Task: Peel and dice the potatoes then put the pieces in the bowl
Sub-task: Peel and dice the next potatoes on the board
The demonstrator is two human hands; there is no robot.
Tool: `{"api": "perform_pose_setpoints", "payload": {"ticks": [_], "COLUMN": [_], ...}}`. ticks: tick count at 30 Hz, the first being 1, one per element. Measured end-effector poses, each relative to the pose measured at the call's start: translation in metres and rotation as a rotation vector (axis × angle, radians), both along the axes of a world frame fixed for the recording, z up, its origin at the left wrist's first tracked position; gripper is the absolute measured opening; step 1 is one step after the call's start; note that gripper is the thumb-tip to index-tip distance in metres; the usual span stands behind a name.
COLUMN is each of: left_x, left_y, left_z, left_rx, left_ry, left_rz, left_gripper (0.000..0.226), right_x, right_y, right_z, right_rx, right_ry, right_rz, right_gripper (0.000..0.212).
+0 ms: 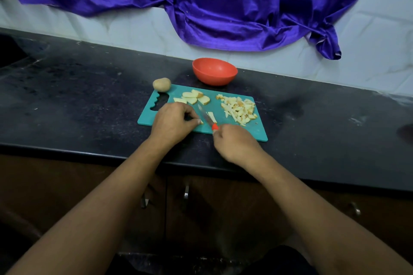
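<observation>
**Fingertips way too close to that blade imo**

Big black stone countertop [89, 96], teal plastic cutting board [245, 128] in the middle. The round orange-red bowl [214, 71] sits just past the board's far edge and looks empty. Left hand [172, 121] has its fingers curled, pinning a small potato strip [201, 121] to the board. Right hand [234, 140] is wrapped round a red-handled kitchen knife [206, 117].

On the board, the diced pile [239, 109] is on the right and the potato slices [194, 97] at the far side. A whole unpeeled potato [161, 84] sits at the far-left corner.

My worry: a piece that tiny skids and the blade catches a fingertip.
</observation>
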State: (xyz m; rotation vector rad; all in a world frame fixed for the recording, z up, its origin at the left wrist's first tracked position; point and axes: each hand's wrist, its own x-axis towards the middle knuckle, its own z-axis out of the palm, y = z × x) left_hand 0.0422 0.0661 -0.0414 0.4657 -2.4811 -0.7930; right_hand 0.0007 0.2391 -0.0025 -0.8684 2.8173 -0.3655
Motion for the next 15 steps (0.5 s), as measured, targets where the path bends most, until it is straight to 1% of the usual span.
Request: {"api": "perform_pose_setpoints", "payload": {"ticks": [3, 6, 10, 13, 15], "left_x": [0.0, 0.0, -0.007, -0.018, -0.027], "left_y": [-0.004, -0.01, -0.014, -0.014, -0.014], "left_z": [-0.002, 0.001, 0.014, 0.022, 0.028], "left_rx": [0.031, 0.069, 0.11, 0.042, -0.024], "left_ry": [-0.001, -0.007, -0.054, -0.108, -0.175], "left_rz": [-0.025, -0.059, -0.186, -0.269, -0.368], "left_gripper": [0.006, 0.013, 0.022, 0.03, 0.046], "right_x": [-0.01, -0.016, -0.017, -0.016, -0.016], "right_y": [0.014, 0.026, 0.034, 0.039, 0.041], "right_z": [0.004, -0.004, -0.019, -0.021, -0.02], "right_rx": [-0.271, -0.498, -0.831, -0.965, -0.983], "right_ry": [-0.161, -0.162, -0.232, -0.342, -0.37], "right_rz": [-0.03, -0.048, -0.101, -0.141, -0.125], "right_gripper": [0.036, 0.033, 0.035, 0.033, 0.032]}}
